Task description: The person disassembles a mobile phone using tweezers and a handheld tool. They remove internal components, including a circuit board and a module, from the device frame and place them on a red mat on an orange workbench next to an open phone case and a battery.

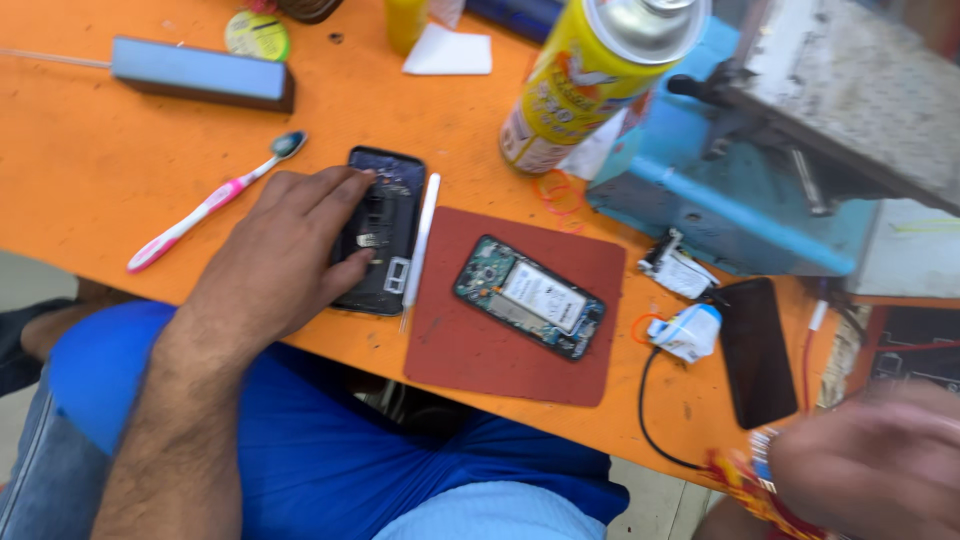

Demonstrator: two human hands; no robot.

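Blue cloth over the seated person's lap sits nearest, below the front edge of the orange worktable. Landmark: dark red rectangular rubber mat, lying at the table's front edge.

Right hand low and well right of the mat, off the table edge, blurred; whether it grips anything, cannot tell. Red and yellow thread band at its wrist.

On the mat: opened phone body with green circuit board and white-labelled battery exposed, lying diagonally.

Right of the mat: black glossy flat phone screen panel, and between it and the mat a white-and-blue charger plug with a thin black cable looping toward the table edge.

Left hand just left of the mat, flat, fingers spread, pressing down on a black phone frame with its internals showing; not closed around it. Thin white plastic pry stick lies between that frame and the mat.

Further left of the mat: pink-and-white toothbrush, lying slantwise, bristle head near the hand.

Beyond the mat: yellow spray can with a silver top, tilted; to its right a blue metal machine base.

Far behind and left of the mat: grey-blue rectangular block and a white folded paper.
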